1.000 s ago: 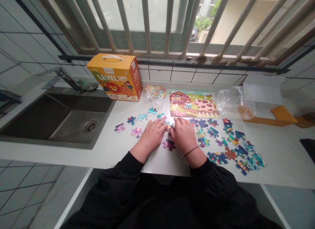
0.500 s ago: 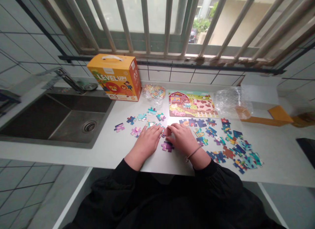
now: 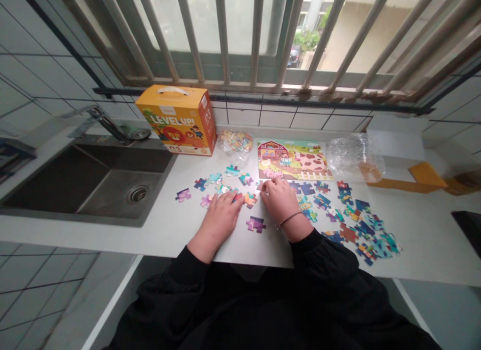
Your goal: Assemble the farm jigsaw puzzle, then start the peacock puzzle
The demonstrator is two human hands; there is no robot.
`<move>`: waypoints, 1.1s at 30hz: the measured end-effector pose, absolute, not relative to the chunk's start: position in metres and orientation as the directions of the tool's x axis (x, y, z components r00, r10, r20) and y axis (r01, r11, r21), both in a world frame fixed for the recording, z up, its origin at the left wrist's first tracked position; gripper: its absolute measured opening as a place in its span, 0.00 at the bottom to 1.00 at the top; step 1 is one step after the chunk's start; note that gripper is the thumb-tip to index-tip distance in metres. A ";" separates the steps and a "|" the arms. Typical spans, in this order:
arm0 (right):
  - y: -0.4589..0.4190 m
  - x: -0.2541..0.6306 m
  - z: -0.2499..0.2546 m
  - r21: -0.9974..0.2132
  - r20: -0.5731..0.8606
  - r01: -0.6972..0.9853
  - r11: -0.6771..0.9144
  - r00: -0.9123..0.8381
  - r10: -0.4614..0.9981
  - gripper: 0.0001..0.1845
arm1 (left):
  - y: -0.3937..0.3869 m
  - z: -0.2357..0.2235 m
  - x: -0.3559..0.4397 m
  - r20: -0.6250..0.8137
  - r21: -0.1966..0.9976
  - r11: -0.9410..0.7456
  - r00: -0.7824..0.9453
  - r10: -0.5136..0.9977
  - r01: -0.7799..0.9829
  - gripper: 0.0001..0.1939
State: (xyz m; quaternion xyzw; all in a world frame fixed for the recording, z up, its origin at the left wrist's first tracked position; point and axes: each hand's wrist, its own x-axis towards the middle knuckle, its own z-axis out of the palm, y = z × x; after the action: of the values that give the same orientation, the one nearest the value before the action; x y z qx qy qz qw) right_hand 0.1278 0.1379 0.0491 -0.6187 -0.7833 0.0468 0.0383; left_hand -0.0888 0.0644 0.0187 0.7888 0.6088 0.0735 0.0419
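Loose jigsaw pieces lie scattered on a pale counter. My left hand rests flat on a small joined cluster of pieces, fingers stretched out. My right hand is curled just below the finished farm puzzle, with its fingertips pinched on a small piece at the puzzle's lower left corner. A purple piece lies between my wrists. More pieces spread to the right of my right hand.
A steel sink with a tap is at the left. An orange puzzle box stands at the back, with a bag of pieces beside it. Crumpled clear plastic and an orange cardboard tray lie at the right.
My right hand has moved up and right toward the farm puzzle's lower edge. My left hand has slid slightly down and stays on the cluster.
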 end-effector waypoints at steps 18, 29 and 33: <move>0.035 0.142 0.027 -0.291 0.086 0.713 0.638 -0.645 0.759 0.12 | 0.000 0.011 -0.150 0.299 0.250 -0.265 0.187 0.936 0.931 0.16; 0.031 0.108 0.001 -0.226 0.286 0.788 0.572 -0.508 0.812 0.14 | -0.027 0.007 -0.147 0.239 0.235 -0.302 0.246 0.939 0.924 0.20; 0.028 0.100 -0.004 -0.234 0.314 0.815 0.531 -0.453 0.834 0.14 | -0.033 0.008 -0.162 0.265 0.192 -0.239 0.184 0.946 0.952 0.20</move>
State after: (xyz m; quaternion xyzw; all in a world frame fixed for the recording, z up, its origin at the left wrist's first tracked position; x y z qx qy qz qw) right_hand 0.1003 0.0282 -0.0041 -0.4839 -0.8520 0.0245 0.1983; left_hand -0.1620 -0.0329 0.0076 0.7695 0.6167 0.1659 -0.0082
